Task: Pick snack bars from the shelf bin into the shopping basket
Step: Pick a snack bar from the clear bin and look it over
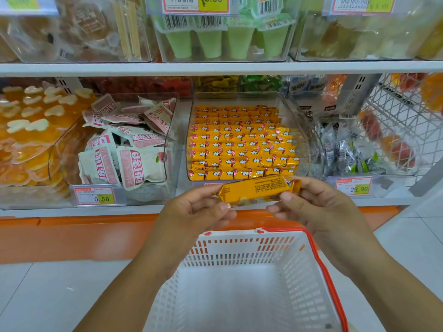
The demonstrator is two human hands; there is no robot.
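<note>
Lengthwise, snack bar (257, 189) between fingers (287, 196)

**Prices on the shelf tags**

The left price tag (94, 196), on the front of the bin of pink pouches, reads "0.50". The right price tag (354, 186), on the bin of dark wrapped sweets, reads "29.90". The upper price tag (196, 3), above the green cups, shows "¥" and what looks like "6.60", cut off at the top. The pink pouches (136, 164) carry large white Chinese characters, turned sideways. The green cups (211, 41) bear barcodes. The snack bar (259, 188) has rows of print too small to read.
</note>
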